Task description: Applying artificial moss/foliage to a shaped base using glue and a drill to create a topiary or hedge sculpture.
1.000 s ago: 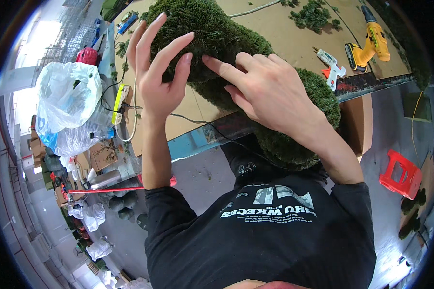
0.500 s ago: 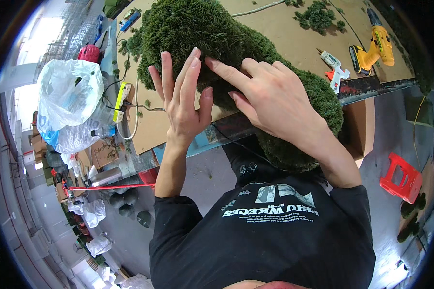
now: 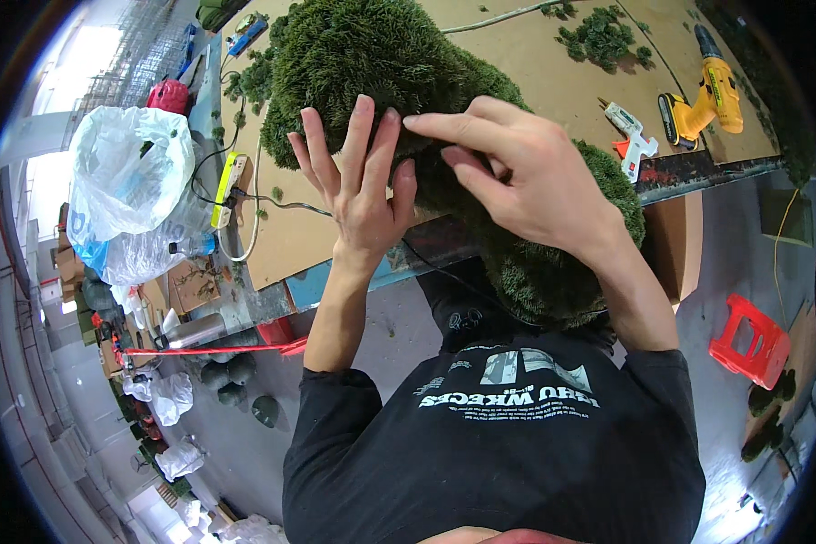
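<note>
On the desk (image 3: 698,166), the glue gun (image 3: 635,145) and, farther out, the drill (image 3: 712,95) lie right of the foliage mass (image 3: 363,63). Left of that mass are the power strip (image 3: 228,190) and, beyond, the plastic bag (image 3: 127,172).

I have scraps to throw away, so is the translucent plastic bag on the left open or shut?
Open: the plastic bag has a wide, gaping mouth, and its inner wall shows through it.

From my end I see white lettering (image 3: 467,401), upside down, on the black T-shirt (image 3: 490,476): one bold line, smaller ones around.
</note>
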`<state>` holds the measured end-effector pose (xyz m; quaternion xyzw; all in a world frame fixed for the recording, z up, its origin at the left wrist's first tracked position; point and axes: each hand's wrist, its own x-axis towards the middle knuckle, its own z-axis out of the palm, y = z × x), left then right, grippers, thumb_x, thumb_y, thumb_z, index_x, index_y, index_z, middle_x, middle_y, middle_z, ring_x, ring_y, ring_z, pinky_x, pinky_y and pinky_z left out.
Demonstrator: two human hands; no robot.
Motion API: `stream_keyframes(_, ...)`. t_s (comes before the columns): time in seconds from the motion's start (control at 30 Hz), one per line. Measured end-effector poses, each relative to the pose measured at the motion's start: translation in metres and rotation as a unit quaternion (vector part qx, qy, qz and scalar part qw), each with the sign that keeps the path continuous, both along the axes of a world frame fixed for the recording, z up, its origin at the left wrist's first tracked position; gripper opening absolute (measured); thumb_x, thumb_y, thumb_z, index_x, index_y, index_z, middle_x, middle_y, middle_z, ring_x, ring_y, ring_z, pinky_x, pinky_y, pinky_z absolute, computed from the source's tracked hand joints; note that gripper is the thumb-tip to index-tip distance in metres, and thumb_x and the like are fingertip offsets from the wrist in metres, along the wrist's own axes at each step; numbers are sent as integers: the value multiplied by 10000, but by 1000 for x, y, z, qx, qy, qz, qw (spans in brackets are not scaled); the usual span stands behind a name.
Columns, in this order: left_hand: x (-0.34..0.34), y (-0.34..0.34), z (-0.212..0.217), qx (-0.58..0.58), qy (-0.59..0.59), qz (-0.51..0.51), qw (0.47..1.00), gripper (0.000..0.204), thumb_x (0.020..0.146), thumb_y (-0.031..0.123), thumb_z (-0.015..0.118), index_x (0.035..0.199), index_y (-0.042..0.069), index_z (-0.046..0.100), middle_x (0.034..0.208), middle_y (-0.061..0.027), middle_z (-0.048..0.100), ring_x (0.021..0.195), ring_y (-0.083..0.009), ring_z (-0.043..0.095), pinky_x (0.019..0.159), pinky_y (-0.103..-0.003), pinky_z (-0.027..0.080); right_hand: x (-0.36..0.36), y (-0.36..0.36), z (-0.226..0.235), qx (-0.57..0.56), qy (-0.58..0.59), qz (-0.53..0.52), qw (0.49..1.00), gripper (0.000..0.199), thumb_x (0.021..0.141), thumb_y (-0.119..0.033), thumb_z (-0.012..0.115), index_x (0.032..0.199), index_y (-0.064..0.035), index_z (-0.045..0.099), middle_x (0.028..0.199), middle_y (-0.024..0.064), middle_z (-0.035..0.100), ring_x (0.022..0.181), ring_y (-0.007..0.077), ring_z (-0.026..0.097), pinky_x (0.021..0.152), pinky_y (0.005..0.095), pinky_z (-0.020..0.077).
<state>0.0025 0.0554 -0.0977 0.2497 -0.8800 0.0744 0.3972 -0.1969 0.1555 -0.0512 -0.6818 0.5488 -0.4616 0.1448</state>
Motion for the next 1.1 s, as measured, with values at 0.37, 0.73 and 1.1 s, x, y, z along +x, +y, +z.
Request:
stream_keyframes(0.37,5,-10,-6,-34,-12,-5,999,407,905,234,685,1310,219,727,1557,-51,517,1512,-460,293,1238,-630,160,-50,27,14,6,-76,-117,990,170,967,-157,690,1089,-58,756,809,12,676,708,61,562,636,243,464)
stream_keyframes(0.73,9,-25,-10,-82,-20,-13,996,388,947,268,655,1311,159,729,1540,-81,535,1507,-433,309,1246,-584,177,-214,78,-182,400,-7,-353,846,676,831,-681,709,812,-8,766,688,173,698,688,325,703,671,416,523)
stream_keyframes(1.1,4,-24,-6,-79,-2,-26,997,390,922,253,697,1309,273,735,1515,29,565,1484,-346,386,1237,-569,209,-213,85,-188,258,-152,-392,870,462,831,-409,821,833,38,707,736,113,723,662,161,691,625,325,538)
